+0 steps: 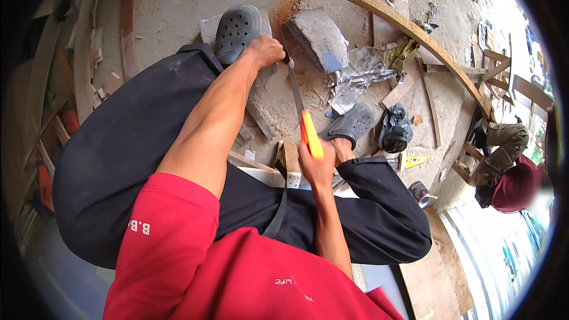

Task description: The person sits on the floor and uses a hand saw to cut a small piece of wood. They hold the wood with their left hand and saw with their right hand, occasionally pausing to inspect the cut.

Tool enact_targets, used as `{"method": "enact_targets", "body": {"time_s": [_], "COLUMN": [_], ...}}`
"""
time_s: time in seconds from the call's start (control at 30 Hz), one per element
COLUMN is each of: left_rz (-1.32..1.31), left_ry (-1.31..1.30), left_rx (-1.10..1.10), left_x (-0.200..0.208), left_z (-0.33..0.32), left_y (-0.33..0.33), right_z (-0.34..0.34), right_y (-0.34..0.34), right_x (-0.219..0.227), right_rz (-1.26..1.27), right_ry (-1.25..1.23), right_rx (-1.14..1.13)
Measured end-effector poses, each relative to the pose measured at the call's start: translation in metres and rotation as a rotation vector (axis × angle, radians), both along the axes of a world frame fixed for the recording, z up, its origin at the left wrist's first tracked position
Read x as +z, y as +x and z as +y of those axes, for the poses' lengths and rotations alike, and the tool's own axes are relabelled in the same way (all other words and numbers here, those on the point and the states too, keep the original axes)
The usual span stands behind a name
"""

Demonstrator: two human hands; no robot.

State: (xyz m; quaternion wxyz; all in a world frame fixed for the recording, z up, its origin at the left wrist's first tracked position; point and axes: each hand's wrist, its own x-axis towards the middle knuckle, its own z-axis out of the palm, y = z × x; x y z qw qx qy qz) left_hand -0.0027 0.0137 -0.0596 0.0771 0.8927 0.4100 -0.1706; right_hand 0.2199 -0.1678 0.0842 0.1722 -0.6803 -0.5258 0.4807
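We see the two hands apart, one at each end of a long narrow tool with a grey blade and a yellow-and-orange handle (306,123), which lies slantwise above the floor between the two feet. The right hand (318,169), nearer to us, is closed around the handle; the left hand (265,51), farther off, is curled into a fist at the blade's far end, though we cannot tell exactly what its fingers grip.

Just left of the left hand we find a dark grey clog with round holes (238,26), partly covered by the wrist. Right of the blade sit a rough grey stone block (320,38) and a crumpled silvery sheet (363,74), with the second grey clog (354,123) nearer, beside the right hand. Farther right we see a black plastic bag (396,129), and a long brown wooden beam (379,9) crosses the far side of the dusty concrete floor (195,3). At the far right is another person in maroon clothing (515,184).

The left arm reaches forward from its red sleeve (175,219), nearly straight, while the right forearm passes over the black trousers (385,219), knuckles uppermost.
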Motion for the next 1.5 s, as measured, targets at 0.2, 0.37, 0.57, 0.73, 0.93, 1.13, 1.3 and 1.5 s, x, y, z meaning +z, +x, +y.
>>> {"method": "enact_targets", "body": {"time_s": [0.2, 0.37, 0.57, 0.73, 0.93, 1.13, 1.3, 1.5], "left_rz": [-0.034, 0.016, 0.037, 0.009, 0.004, -0.012, 0.009, -0.071], "left_ry": [0.033, -0.006, -0.018, -0.003, 0.046, 0.093, 0.043, 0.087], "left_rx": [-0.007, 0.022, -0.010, -0.031, -0.025, -0.063, -0.023, -0.053], "left_x": [0.007, 0.006, 0.021, 0.009, 0.007, 0.006, 0.000, -0.001], "left_z": [0.012, -0.002, 0.002, -0.002, 0.004, 0.009, 0.002, 0.007], "left_y": [0.006, 0.004, 0.009, 0.003, -0.002, 0.007, 0.003, -0.004], "right_z": [0.020, -0.032, 0.001, -0.050, -0.004, 0.000, -0.030, 0.037], "right_y": [-0.012, 0.012, -0.018, 0.010, 0.002, -0.004, 0.011, -0.011], "right_x": [-0.010, 0.031, 0.001, 0.044, 0.018, -0.012, 0.035, -0.010], "right_rz": [-0.054, 0.004, -0.074, 0.035, -0.012, 0.018, 0.063, 0.056], "right_ry": [0.062, 0.084, 0.028, 0.014, -0.004, 0.075, 0.060, 0.021], "right_rx": [0.028, 0.004, -0.016, -0.056, 0.002, -0.075, -0.018, -0.095]}}
